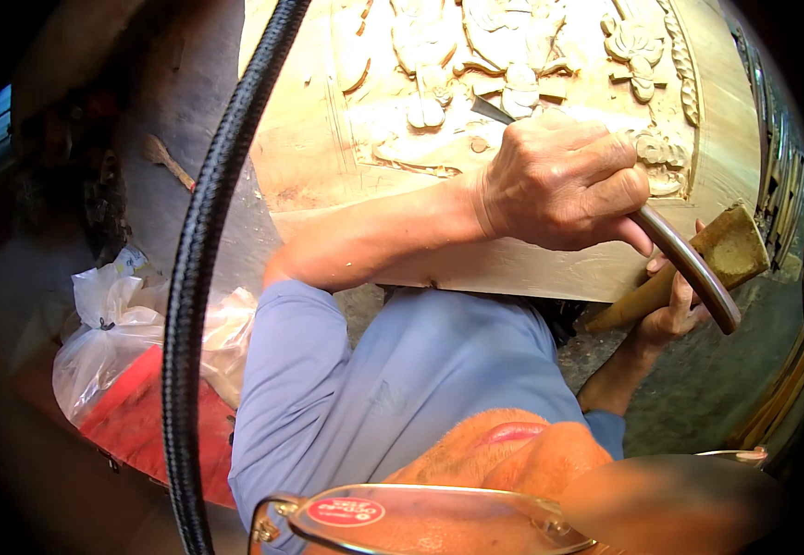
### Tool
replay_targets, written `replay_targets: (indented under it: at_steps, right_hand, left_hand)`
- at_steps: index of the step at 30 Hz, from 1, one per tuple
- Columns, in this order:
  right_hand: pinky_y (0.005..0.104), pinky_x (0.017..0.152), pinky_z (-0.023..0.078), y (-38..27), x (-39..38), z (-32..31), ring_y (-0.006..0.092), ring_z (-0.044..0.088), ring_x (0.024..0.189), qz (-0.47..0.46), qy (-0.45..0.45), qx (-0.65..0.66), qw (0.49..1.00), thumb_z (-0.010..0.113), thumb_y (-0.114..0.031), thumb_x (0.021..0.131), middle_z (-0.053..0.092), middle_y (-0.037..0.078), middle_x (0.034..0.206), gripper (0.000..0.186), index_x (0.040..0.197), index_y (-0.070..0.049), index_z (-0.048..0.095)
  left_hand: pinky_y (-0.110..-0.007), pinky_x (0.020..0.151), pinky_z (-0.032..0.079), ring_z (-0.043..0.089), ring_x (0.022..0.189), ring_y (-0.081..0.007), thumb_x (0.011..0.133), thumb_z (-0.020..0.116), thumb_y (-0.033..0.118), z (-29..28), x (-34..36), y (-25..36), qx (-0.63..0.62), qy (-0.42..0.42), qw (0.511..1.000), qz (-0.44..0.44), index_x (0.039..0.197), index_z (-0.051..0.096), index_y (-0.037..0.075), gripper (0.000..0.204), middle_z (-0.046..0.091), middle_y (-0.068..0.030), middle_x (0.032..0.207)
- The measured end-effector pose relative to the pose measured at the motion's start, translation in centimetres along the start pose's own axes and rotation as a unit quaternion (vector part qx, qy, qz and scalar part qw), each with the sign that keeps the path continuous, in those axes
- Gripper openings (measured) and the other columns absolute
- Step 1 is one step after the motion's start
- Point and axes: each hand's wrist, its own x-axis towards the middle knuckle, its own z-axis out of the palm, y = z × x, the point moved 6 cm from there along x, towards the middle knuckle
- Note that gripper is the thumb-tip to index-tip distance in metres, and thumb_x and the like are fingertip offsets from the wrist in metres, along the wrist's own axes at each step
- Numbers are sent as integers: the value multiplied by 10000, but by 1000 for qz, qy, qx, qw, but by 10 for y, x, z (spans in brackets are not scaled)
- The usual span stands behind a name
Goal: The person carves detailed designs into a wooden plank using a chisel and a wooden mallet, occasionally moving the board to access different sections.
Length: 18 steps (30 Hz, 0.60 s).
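Note:
A pale wooden panel [305,153] with relief carving [643,60] fills the upper middle. My left hand [564,180] is closed around a chisel [684,259] over the panel, its dark flat blade resting at the carved figures and its long, glossy brown handle extending down to the right, past the panel's front edge. Just beyond that edge, my right hand [670,314] grips a worn wooden mallet [730,245], whose pale, block-like head sits beside the chisel handle. Part of the right hand is hidden behind the handle.
A black braided hose [219,166] crosses the left foreground. Left are a grey surface [161,92] with a small wooden-handled tool [169,162], plastic bags [101,333] and a red object [129,416]. A row of tools [777,157] lines the panel's right.

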Motion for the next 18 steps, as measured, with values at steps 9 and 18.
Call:
replay_targets:
  at_steps: [9,18]
  right_hand:
    - [328,753,536,8,3,-7,189,623,727,-4,2,-4,1000,640,-161,924,685,202,976,555,1368,161,553]
    - [291,712,479,11,1,2,165,578,743,20,-2,4,1000,638,-229,932,655,172,966,684,1452,175,454]
  left_hand:
    - [-312,476,444,564,563,-165,870,772,520,13,-2,-3,48,-26,998,1,916,691,121,409,584,-13,754]
    - [-345,515,497,625,611,-222,867,830,382,15,-3,-25,56,-10,997,-59,1043,696,96,362,623,-46,767]
